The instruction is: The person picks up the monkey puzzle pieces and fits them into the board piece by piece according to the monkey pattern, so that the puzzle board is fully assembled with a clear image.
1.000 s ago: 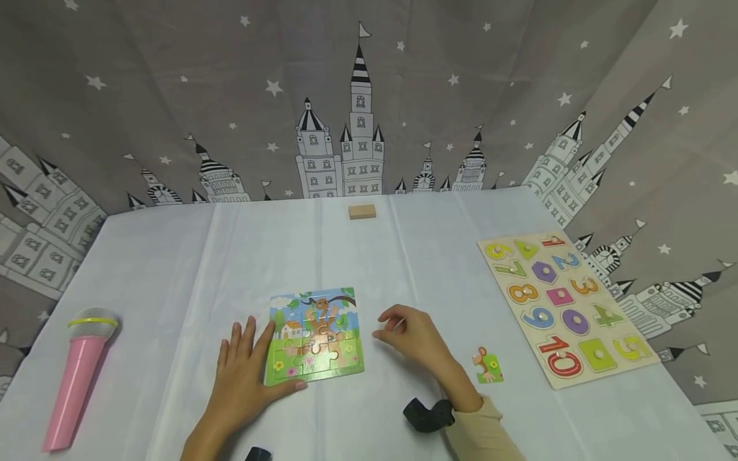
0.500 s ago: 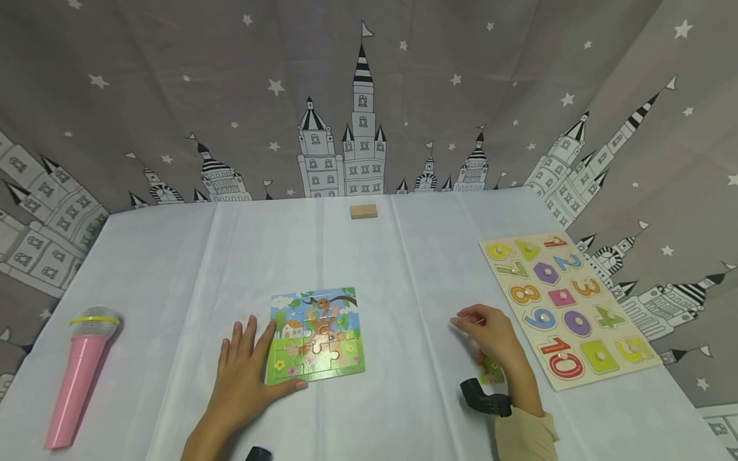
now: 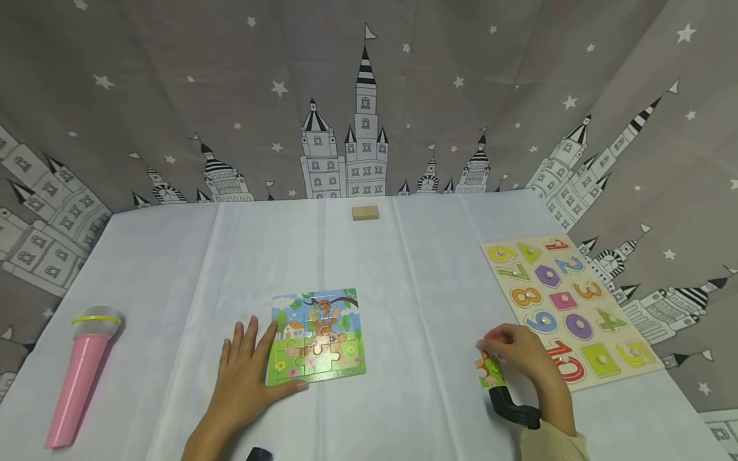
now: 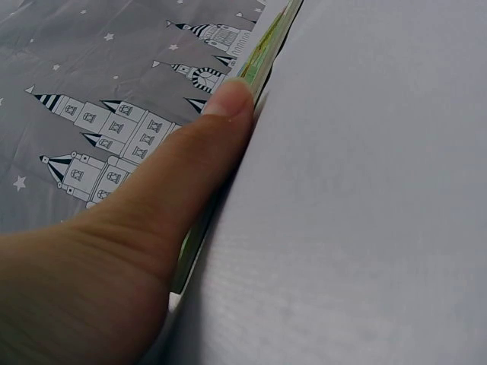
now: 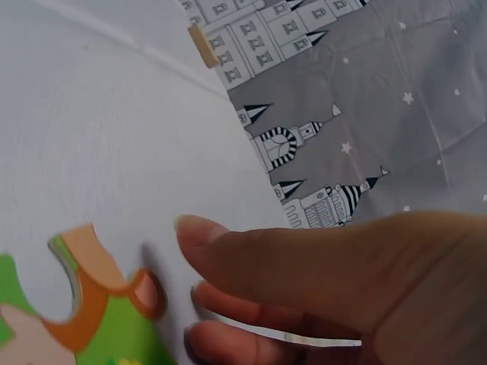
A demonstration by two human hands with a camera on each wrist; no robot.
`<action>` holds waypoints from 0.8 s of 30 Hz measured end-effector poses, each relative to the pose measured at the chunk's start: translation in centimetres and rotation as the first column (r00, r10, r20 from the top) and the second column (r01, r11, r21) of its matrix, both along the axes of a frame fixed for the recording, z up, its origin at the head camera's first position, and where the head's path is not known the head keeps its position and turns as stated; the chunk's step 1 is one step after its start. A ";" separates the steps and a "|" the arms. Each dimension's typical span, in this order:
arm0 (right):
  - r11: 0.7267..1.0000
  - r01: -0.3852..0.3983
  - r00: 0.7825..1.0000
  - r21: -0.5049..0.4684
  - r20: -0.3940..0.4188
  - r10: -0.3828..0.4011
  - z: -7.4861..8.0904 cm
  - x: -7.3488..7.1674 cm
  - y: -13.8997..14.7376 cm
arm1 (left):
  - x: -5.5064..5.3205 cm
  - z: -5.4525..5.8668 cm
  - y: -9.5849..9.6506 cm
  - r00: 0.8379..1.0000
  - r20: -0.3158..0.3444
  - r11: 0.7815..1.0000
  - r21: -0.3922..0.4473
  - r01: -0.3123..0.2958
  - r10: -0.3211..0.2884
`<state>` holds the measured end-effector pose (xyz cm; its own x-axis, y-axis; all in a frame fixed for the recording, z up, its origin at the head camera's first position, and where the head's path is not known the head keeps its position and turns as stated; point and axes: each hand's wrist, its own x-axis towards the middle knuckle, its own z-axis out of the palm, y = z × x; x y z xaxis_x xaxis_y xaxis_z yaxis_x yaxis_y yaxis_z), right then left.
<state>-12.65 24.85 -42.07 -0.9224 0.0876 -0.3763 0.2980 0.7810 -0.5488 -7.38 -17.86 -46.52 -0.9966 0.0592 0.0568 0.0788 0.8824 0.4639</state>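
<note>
A jigsaw puzzle (image 3: 317, 336) with a squirrel-like animal, a house and flowers lies in the middle of the white table. My left hand (image 3: 237, 378) rests at its left side with fingers spread, the thumb (image 4: 186, 163) along its near edge in the left wrist view. Over to the right lies a loose jigsaw piece (image 3: 490, 372), green with orange and a yellow flower. Just beyond it my right hand (image 3: 521, 352) hovers with loosely bent fingers. In the right wrist view, thumb and fingertips are beside the piece (image 5: 114, 323) and grip nothing.
A wooden number-and-shape board (image 3: 562, 298) lies at the right, partly behind the right hand. At the left is a pink toy microphone (image 3: 81, 378). A small wooden block (image 3: 366, 212) sits by the back edge, before a grey castle-print curtain (image 3: 230, 77).
My right hand has moved from beside the puzzle rightward to the loose piece, passing over it. The left hand and puzzle have stayed put.
</note>
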 end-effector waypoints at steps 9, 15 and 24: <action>0.994 -0.102 0.994 0.035 0.041 0.100 0.9 1.1 0.9 | 0.1 -0.1 0.0 1.000 -0.016 1.000 -0.003 -0.002 0.001; 0.985 -0.165 0.984 0.053 0.073 0.161 1.0 1.6 0.8 | 0.0 -0.2 0.0 1.000 -0.015 1.000 -0.009 -0.002 0.002; 0.987 -0.121 0.991 0.104 0.072 0.114 0.4 2.4 0.4 | 0.0 0.0 0.0 1.000 0.013 1.000 0.000 0.000 0.000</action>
<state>-10.25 25.26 -41.65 -0.9024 0.0234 -0.4302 0.2331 0.8663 -0.4418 -7.39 -17.89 -46.56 -0.9973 0.0588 0.0439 0.0725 0.8823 0.4650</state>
